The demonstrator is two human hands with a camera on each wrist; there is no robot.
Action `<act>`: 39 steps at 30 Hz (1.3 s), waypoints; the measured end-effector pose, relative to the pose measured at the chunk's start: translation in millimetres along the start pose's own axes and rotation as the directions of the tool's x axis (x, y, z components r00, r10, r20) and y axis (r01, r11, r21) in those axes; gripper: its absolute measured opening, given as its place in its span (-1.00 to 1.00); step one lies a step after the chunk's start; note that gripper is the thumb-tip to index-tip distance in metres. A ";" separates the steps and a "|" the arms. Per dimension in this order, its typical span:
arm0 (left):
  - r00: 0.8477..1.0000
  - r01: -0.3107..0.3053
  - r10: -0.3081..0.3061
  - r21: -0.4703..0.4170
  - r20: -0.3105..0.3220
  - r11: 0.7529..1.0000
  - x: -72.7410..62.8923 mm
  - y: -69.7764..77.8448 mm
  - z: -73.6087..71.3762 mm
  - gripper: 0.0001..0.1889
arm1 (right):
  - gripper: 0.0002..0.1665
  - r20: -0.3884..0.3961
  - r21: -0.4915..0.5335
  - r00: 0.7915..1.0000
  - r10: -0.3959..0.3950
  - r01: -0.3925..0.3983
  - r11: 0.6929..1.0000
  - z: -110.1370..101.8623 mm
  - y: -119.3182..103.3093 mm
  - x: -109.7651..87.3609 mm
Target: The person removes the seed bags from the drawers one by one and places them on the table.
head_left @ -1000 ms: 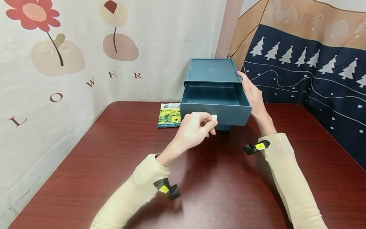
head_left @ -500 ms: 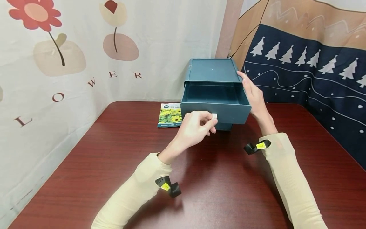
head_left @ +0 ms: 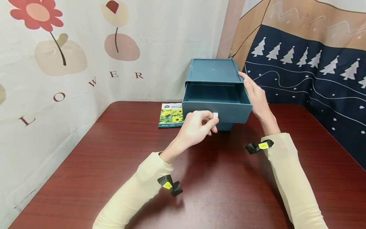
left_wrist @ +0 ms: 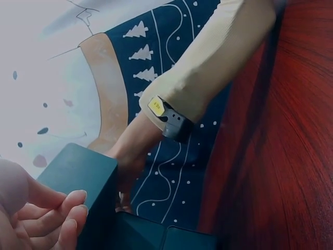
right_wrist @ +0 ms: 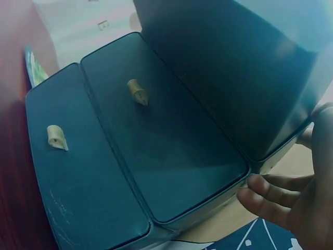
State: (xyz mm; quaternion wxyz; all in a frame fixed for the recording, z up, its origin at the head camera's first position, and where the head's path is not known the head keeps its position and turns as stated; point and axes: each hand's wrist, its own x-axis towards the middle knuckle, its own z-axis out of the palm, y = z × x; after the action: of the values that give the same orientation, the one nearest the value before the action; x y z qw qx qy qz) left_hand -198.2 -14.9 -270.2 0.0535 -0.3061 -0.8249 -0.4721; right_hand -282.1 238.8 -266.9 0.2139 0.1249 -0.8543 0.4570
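Note:
A dark blue drawer cabinet [head_left: 213,70] stands at the back of the table, its top drawer [head_left: 243,114] pulled well out and tilted slightly down at the front. My left hand [head_left: 197,127] pinches the small white pull tab [head_left: 215,115] on that drawer's front between thumb and fingers. My right hand [head_left: 255,95] rests against the cabinet's right side, fingertips near the top edge. In the right wrist view, its fingers [right_wrist: 270,200] touch the cabinet side beside the closed lower drawers [right_wrist: 177,151]. The visible part of the drawer's inside holds nothing.
A seed packet [head_left: 170,115] with yellow flowers lies left of the cabinet, partly hidden behind it. The reddish-brown table [head_left: 211,190] spreads out in front. A white curtain [head_left: 171,47] hangs behind, and a navy tree-print cloth [head_left: 300,73] hangs to the right.
The top drawer has slid very slightly inward, the left hand moving with it on the tab. The right hand keeps its place on the cabinet's side.

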 end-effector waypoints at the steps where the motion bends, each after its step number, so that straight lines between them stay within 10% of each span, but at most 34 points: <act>1: 1.000 0.000 0.000 -0.002 0.000 1.000 0.3 -0.1 0.0 -0.85 | -0.38 0.004 -0.004 1.000 0.001 -0.001 1.000 -0.7 -0.2 0.0; 39: 0.998 0.035 -0.040 -0.094 -0.052 0.995 27.6 -18.2 1.7 -0.80 | -0.37 0.019 0.001 1.000 -0.013 0.013 1.000 -2.3 1.8 0.1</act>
State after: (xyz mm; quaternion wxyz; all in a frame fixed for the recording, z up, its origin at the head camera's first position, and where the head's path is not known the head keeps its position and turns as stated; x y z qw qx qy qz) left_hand -230.3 -7.6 -274.3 0.0527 -0.2799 -0.8060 -0.5189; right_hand -282.3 241.7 -267.0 0.2085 0.1347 -0.8553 0.4549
